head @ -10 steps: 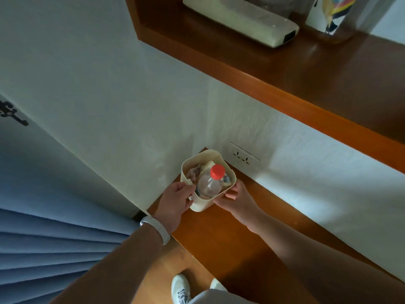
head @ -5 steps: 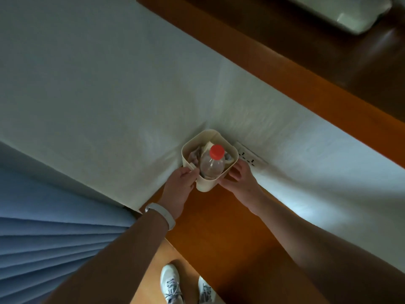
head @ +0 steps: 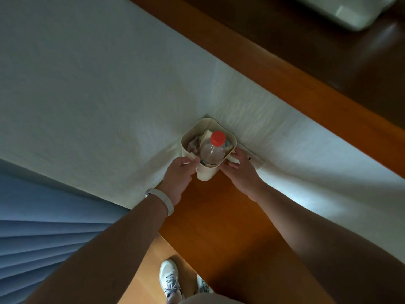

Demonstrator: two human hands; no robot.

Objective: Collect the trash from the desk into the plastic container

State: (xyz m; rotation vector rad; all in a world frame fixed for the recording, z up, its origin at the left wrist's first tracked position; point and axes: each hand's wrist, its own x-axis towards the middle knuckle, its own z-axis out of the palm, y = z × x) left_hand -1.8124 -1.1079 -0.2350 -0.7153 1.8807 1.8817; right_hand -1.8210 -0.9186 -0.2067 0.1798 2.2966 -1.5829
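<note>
No readable text, labels or numbers anywhere; bottle (head: 212, 152) label too blurred.

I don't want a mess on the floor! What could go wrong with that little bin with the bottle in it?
1. The bottle pokes up above the rim of the plastic container, so it might topple out if the left hand or right hand tilts it.
2. The crumpled paper packed beside the bottle could spill too.
3. The right hand is close to the wall socket and may bump it.

Both hands grip the plastic container (head: 205, 174) (bottle (head: 212, 152) inside); left hand (head: 178, 179), right hand (head: 243, 172).
</note>
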